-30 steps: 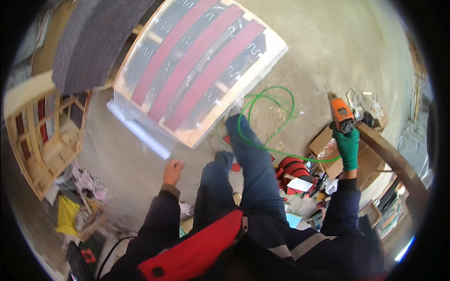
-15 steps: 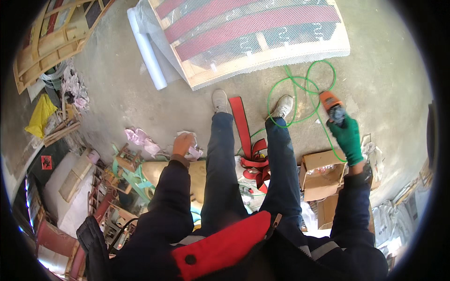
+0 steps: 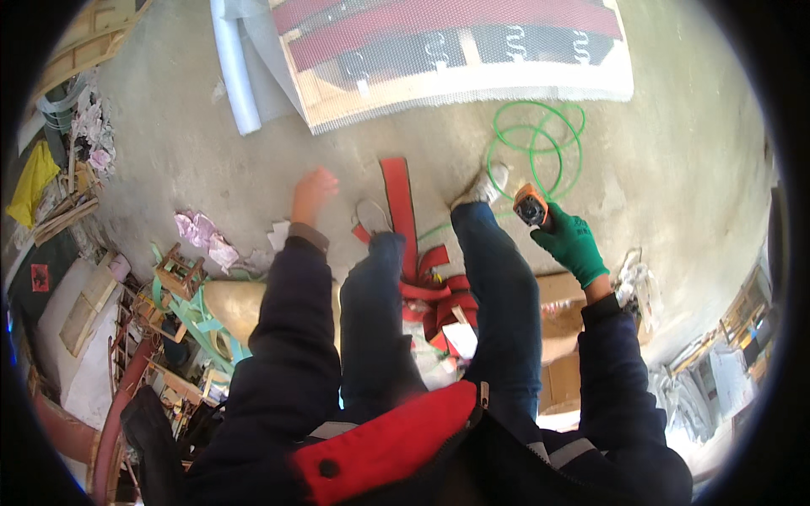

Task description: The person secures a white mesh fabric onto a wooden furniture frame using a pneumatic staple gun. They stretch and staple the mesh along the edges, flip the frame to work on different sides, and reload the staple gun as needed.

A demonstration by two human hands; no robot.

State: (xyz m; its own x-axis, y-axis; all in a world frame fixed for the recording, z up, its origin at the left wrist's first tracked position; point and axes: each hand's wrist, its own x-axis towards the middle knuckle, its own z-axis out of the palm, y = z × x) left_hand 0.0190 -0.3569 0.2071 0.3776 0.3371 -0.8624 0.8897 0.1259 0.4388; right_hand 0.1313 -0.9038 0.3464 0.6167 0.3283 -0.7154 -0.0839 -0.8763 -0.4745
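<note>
My right hand, in a green work glove, is closed round an orange and black air staple gun, held out beyond my right knee. A thin green air hose lies in loose loops near the gun; where it joins is not plain. My bare left hand hangs above the floor left of my left shoe, apart from any object. Its fingers are smeared by motion. Ahead, a wooden frame with dark red webbing strips and zigzag springs lies under white netting.
A white roll lies left of the frame. Red webbing runs between my feet into a tangled heap. Cardboard boxes stand by my right leg. Pink scraps and piled wood lie on the left.
My left hand has moved forward and the right has brought the staple gun leftward and closer. My feet have shifted in a step. The view has slid, moving the frame up and left.
</note>
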